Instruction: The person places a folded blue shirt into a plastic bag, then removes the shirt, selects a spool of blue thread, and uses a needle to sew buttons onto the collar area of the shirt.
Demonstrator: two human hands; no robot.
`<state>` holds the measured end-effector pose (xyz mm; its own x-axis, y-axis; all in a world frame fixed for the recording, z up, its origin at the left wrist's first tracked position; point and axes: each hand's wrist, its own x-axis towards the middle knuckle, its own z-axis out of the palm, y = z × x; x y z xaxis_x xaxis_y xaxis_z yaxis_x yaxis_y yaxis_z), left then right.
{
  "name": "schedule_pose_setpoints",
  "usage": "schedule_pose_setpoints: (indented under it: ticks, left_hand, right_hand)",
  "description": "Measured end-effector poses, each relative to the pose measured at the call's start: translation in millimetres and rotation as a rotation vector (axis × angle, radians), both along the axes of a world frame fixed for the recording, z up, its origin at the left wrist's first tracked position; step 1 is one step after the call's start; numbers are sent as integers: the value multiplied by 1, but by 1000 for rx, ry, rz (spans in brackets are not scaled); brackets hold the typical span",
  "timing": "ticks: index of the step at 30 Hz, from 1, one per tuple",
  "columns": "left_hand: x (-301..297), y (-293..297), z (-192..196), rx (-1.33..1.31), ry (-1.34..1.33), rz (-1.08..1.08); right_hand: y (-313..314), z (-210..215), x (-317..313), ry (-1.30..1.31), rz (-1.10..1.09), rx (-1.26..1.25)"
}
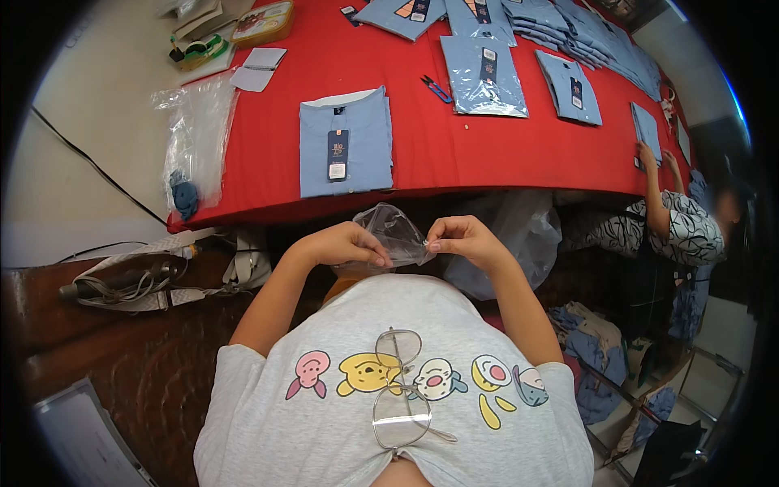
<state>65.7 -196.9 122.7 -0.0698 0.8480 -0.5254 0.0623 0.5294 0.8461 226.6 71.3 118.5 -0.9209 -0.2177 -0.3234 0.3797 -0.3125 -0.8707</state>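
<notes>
"Where's the clear, crinkled plastic bag (395,227)?"

"In front of the wearer's chest, just below the near edge of the table (268,138) with the red cloth. The right hand (464,240) pinches one side of it, thumb against fingertips; the left hand (355,243) grasps the other side, fingers curled inward."

"How would you handle it well?"

"I'd use a light pinch on both sides and rub the thin film between thumb and finger, so its layers part without tearing. A hard sideways pull could stretch it, I think."

"And the folded light-blue fabric garment (369,154), with its dark rectangular hang tag (338,142)?"

"Flat on the table, beyond both hands. Best not to brush it out of square."
</notes>
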Motion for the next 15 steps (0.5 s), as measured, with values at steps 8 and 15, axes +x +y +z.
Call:
schedule_pose_setpoints:
  ticks: [8,15]
  left_hand:
    - [12,-22,-9,17,-149,126]
    - [13,4,6,-32,-82,25]
  right_hand:
    - [-3,4,33,-81,-89,-99]
    - [4,16,22,-106,108,135]
